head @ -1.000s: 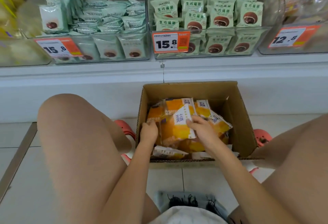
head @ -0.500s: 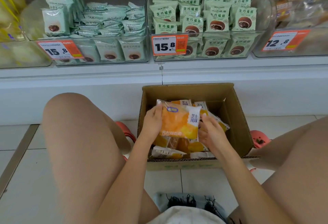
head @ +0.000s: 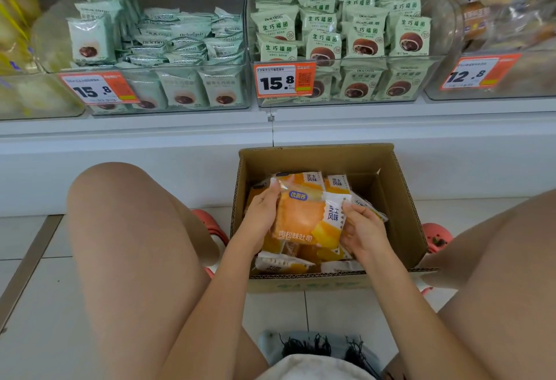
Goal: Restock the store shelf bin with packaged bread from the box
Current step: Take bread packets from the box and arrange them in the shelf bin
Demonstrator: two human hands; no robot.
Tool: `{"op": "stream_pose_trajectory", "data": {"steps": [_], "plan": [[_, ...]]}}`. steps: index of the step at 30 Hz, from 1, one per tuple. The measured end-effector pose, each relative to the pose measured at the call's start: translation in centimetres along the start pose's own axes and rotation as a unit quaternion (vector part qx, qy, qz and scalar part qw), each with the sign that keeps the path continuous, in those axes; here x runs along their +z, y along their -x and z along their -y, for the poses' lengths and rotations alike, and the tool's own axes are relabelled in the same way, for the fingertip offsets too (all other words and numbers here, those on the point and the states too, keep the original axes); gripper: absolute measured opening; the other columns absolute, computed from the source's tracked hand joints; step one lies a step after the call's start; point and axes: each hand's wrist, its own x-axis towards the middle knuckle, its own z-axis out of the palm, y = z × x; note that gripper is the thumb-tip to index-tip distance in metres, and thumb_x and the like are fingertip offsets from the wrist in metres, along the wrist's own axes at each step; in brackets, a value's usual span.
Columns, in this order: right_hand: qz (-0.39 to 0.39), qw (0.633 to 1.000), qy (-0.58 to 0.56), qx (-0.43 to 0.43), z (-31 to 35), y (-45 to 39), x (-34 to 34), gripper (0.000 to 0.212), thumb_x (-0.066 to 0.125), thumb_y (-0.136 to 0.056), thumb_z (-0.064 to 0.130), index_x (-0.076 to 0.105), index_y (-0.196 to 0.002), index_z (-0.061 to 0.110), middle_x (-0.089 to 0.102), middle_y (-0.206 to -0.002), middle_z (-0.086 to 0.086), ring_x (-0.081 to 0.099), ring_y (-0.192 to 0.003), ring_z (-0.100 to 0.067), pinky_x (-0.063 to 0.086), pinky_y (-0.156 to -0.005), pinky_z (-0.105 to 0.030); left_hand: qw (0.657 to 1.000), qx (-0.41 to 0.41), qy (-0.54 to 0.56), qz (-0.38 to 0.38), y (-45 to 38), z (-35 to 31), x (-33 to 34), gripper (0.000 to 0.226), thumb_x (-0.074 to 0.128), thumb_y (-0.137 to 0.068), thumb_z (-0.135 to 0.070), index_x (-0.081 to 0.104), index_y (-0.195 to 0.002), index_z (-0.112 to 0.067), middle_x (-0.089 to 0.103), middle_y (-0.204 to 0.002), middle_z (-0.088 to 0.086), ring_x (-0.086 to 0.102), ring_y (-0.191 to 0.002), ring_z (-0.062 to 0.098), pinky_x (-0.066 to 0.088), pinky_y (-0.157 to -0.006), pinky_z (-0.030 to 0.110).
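Overhead, green-pack bins [head: 346, 100] line the shelf beyond the open box [head: 403, 208].

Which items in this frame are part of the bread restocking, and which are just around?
Job:
orange bread packet, gripped by left hand and right hand
cardboard box with more packets

Just around:
green bun packs in clear bins
15.8 price tag
12.8 price tag
pink shoes

Left hand [head: 261, 210], right hand [head: 362, 230]: both forearms extended, fingers curled, gripping.
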Motion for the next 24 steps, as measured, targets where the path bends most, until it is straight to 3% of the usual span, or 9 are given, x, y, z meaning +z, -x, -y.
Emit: {"op": "stream_pose_trajectory", "data": {"steps": [3,6,10,12,15,17,20,22,24], "plan": [[0.059,0.997,0.051,-0.016,1.1,0.6,0.2,0.021,0.06,-0.091,0.025,0.052,-0.106,0.012,0.069,-0.103,-0.012,0.068,-0.087,-0.022,0.058,-0.064,-0.035,0.999,-0.007,0.042,0.025,-0.2,-0.7,-0.6,0.043,0.027,-0.093,-0.062,0.059,-0.119,-0.047,0.069,-0.114,0.0,0.067,-0.102,0.02,0.053,-0.092,0.045],[0.168,0.984,0.064,-0.003,3.2,1.5,1.2,0.045,0.061,-0.083,0.029,0.054,-0.125,0.013,0.069,-0.112,-0.011,0.067,-0.101,-0.027,0.056,-0.082,-0.043,0.996,0.026,0.073,0.048,-0.2,-2.9,-1.1,0.051,0.033,-0.084,-0.067,0.057,-0.123,-0.046,0.068,-0.118,0.001,0.063,-0.11,0.022,0.048,-0.097,0.049],[0.178,0.974,0.101,-0.1,8.3,3.2,3.6,0.043,0.065,-0.08,0.019,0.059,-0.122,0.013,0.07,-0.11,-0.009,0.068,-0.099,-0.025,0.054,-0.084,-0.041,0.995,0.067,0.033,0.059,-0.2,-8.4,-1.2,0.053,0.033,-0.08,-0.069,0.064,-0.116,-0.045,0.068,-0.117,0.003,0.063,-0.111,0.024,0.047,-0.098,0.049],[0.176,0.965,0.098,-0.166,12.3,4.5,5.2,0.039,0.066,-0.076,0.02,0.064,-0.114,0.017,0.072,-0.103,-0.006,0.068,-0.096,-0.023,0.053,-0.085,-0.043,0.993,0.117,-0.012,0.026,0.1,-12.6,-1.4,0.051,0.031,-0.088,-0.065,0.067,-0.112,-0.04,0.07,-0.113,0.002,0.064,-0.109,0.02,0.05,-0.095,0.046],[0.177,0.939,0.093,-0.281,19.7,6.7,7.6,0.033,0.069,-0.07,0.028,0.066,-0.103,0.023,0.073,-0.099,0.001,0.067,-0.095,-0.021,0.054,-0.081,-0.039,0.962,0.257,-0.003,-0.088,0.3,-19.9,-1.6,0.047,0.031,-0.1,-0.045,0.071,-0.103,-0.02,0.072,-0.099,-0.001,0.067,-0.093,0.009,0.056,-0.077,0.024],[0.164,0.914,0.087,-0.361,25.0,8.3,9.0,0.039,0.071,-0.067,0.035,0.066,-0.104,0.023,0.073,-0.099,0.002,0.067,-0.092,-0.019,0.055,-0.077,-0.035,0.906,0.38,-0.041,-0.18,0.2,-25.0,-1.4,0.04,0.035,-0.103,-0.033,0.071,-0.096,-0.015,0.069,-0.09,-0.008,0.064,-0.085,0.009,0.05,-0.07,0.02],[0.134,0.882,0.06,-0.448,32.1,10.3,10.8,0.032,0.068,-0.079,0.029,0.065,-0.109,0.018,0.073,-0.095,0.002,0.069,-0.082,-0.012,0.056,-0.065,-0.025,0.753,0.544,-0.257,-0.266,-1.4,-31.5,-0.6,0.035,0.036,-0.101,-0.026,0.066,-0.101,-0.009,0.064,-0.096,0.0,0.055,-0.095,0.018,0.04,-0.081,0.028],[0.116,0.866,0.037,-0.484,36.1,11.1,11.9,0.024,0.064,-0.086,0.024,0.064,-0.109,0.019,0.072,-0.095,0.003,0.068,-0.078,-0.011,0.056,-0.06,-0.022,0.665,0.593,-0.334,-0.306,-2.9,-35.2,0.1,0.035,0.034,-0.097,-0.025,0.063,-0.1,-0.006,0.063,-0.1,0.008,0.053,-0.096,0.024,0.04,-0.082,0.032],[0.102,0.847,0.026,-0.521,39.9,11.6,13.3,0.025,0.065,-0.084,0.026,0.064,-0.108,0.018,0.073,-0.09,0.006,0.068,-0.075,-0.007,0.056,-0.062,-0.022,0.599,0.617,-0.374,-0.348,-4.4,-38.3,0.8,0.031,0.035,-0.094,-0.021,0.062,-0.094,-0.004,0.063,-0.094,0.011,0.055,-0.089,0.027,0.039,-0.077,0.033]]}}
